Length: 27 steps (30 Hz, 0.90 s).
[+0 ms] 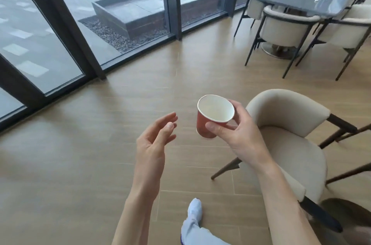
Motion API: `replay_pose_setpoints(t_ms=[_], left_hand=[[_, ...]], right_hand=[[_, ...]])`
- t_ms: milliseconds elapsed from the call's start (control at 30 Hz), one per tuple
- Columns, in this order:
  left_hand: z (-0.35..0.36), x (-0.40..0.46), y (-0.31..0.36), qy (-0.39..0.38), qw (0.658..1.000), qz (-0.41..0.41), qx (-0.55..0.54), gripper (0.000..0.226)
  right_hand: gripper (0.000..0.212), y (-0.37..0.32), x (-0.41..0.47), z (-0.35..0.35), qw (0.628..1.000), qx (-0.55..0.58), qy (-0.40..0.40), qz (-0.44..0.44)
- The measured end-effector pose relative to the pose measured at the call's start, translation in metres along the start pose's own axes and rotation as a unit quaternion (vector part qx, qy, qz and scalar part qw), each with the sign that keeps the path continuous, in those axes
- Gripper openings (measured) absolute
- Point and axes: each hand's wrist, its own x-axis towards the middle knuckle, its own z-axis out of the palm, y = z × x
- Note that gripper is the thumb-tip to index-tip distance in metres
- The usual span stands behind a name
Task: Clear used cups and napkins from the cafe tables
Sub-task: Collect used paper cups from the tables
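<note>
- My right hand (239, 134) holds a paper cup (212, 116) in the air above the wooden floor (80, 154), thumb and fingers curled round it just under the rim.
- The cup is red outside, white inside, tilted toward me, and looks empty.
- My left hand (154, 142) hovers beside it, fingers loosely spread, holding nothing.
- A beige chair (285, 144) stands just right of the cup.

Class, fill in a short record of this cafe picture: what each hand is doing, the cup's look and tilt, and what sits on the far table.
right hand: grips the paper cup by its side
left hand: empty, fingers relaxed, apart from the cup
cup: red outside, white inside, tilted, looks empty
far table: dark glossy top, one small white item, too small to identify
nearest chair: cream, beside the right arm
</note>
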Motion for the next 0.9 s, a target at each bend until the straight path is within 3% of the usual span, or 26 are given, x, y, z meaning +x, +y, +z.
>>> replay_pose_setpoints(t_ms=[333, 533, 900], left_hand=[[0.045, 0.205, 0.044, -0.002, 0.999, 0.042, -0.017, 0.028], [0.088, 0.299, 0.032, -0.020, 0.999, 0.030, -0.025, 0.029], [0.211, 0.542, -0.004, -0.178, 0.983, -0.011, -0.029, 0.029]], right_hand=[[0.071, -0.020, 0.205, 0.004, 0.999, 0.039, -0.003, -0.032], [0.067, -0.009, 0.287, -0.016, 0.999, 0.034, 0.015, -0.020], [0.053, 0.029, 0.485, -0.081, 0.990, 0.009, 0.143, 0.000]])
